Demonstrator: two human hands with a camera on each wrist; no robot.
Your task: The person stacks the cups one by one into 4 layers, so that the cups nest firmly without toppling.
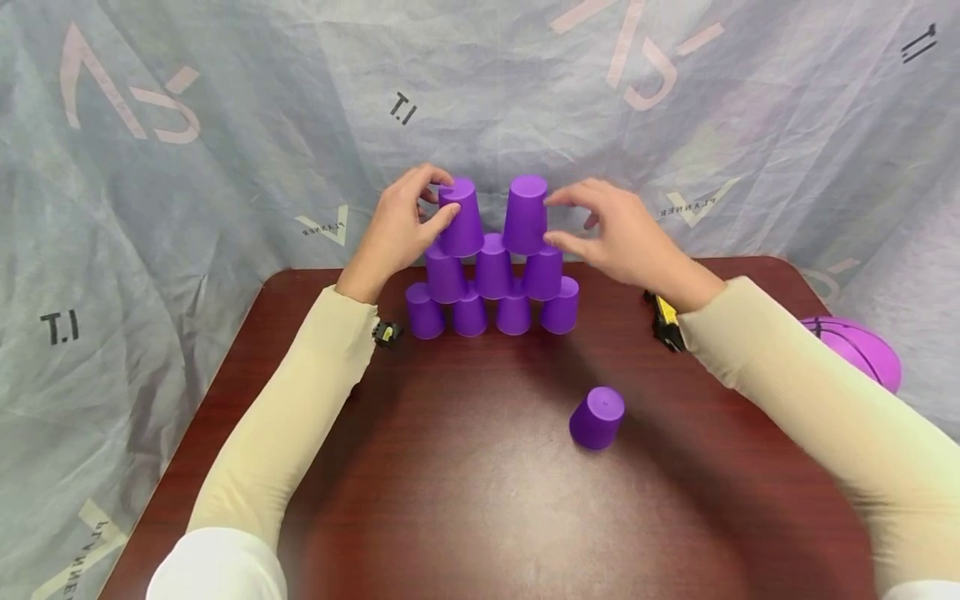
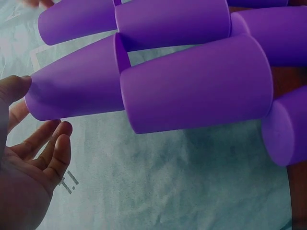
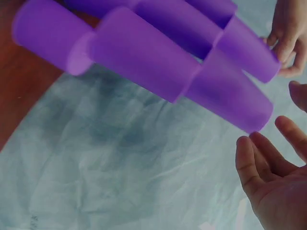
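Upside-down purple cups stand in a stepped stack, the bottom row on the table and two cups on top. My left hand [image 1: 401, 221] holds the upper left cup [image 1: 461, 218] near its closed end, thumb in front and a finger behind. That cup [image 2: 79, 81] rests on the row below in the left wrist view. Beside the upper right cup [image 1: 527, 215] is my right hand [image 1: 618, 229], its thumb and fingers spread. In the right wrist view the right hand's fingers [image 3: 245, 160] lie just off that cup [image 3: 232, 93], with nothing gripped.
A single upside-down purple cup [image 1: 597, 418] stands nearer me on the dark red table [image 1: 450, 500]. A yellow and black object [image 1: 666, 321] lies beneath the right forearm. Past the right edge is a round purple item [image 1: 862, 350]. Grey printed sheeting [image 1: 300, 125] hangs behind.
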